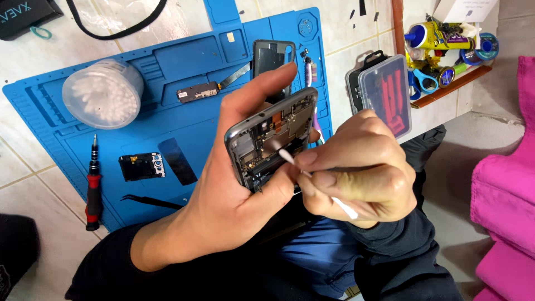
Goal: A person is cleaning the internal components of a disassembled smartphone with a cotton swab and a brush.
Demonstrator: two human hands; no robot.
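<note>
Swabbing the opened phone

My left hand (223, 189) clasps the opened phone (273, 139) above the blue mat's (184, 61) near right corner; my right hand (356, 167) pinches a cotton swab (290, 159) against its boards. Pressing hard could, I judge, snag fibres or bend a connector.

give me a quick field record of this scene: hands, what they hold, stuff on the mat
left hand: grips opened phone, circuit side up
right hand: holds cotton swab, tip on phone internals
mat: blue repair mat on tiled floor
on mat: cotton swab tub, screwdriver, tweezers, camera module, back cover
beside mat: clear tool case
</note>
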